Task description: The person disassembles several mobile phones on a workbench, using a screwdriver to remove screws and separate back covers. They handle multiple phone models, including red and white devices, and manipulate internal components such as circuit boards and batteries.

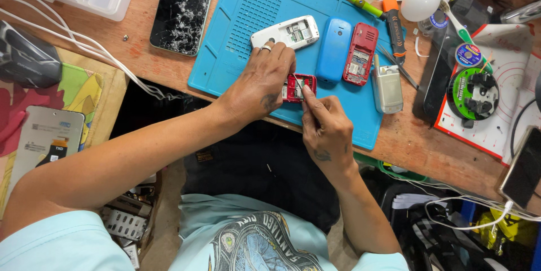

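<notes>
My left hand [260, 82], with a ring on one finger, lies palm down on the blue work mat [242, 28] and holds a small red phone body [297, 87] against it. My right hand [326, 127] pinches a thin tool whose tip touches the inside of that red body. Just beyond my left hand lies an opened white phone [286, 33]. To its right sit a blue phone cover [333, 49] and an opened red phone [360, 54].
A silver flip phone [387, 86] lies at the mat's right edge. A cracked black smartphone [182, 7] rests on the wooden bench to the left. Screwdrivers [393, 21], a white bulb [420, 1], solder wire reels [472, 93] and white cables [96, 51] crowd the bench.
</notes>
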The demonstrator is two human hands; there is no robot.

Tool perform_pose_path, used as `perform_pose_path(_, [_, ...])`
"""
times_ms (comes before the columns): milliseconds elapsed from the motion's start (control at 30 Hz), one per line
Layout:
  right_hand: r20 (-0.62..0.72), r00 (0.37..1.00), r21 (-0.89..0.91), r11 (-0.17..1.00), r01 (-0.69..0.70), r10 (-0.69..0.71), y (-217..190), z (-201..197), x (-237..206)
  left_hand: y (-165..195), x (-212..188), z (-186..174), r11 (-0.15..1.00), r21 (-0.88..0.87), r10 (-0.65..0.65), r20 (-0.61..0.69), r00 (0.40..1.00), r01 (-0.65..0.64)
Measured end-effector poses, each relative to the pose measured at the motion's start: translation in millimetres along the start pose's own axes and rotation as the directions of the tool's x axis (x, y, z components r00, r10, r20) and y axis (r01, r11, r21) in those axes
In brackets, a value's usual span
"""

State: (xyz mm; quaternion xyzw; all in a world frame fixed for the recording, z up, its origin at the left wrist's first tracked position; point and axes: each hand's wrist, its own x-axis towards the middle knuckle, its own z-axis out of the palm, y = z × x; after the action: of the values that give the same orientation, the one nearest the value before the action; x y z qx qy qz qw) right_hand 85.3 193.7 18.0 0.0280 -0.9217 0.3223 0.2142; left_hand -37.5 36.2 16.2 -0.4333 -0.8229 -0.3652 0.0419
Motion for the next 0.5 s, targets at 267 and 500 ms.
perform_pose_path(267, [0.008,0.995,0.043,0.994,-0.098,0.098,1,-12,1,0,-1,-6,0.995,-0.083,-0.052,0.052,0.997,0.056])
perform_pose_path(500, [-0.018,0.970,0.200,0.951,-0.236,0.244,8,-17,2,7,-1,-3,0.999,-0.053,-0.004,0.063,0.998,0.008])
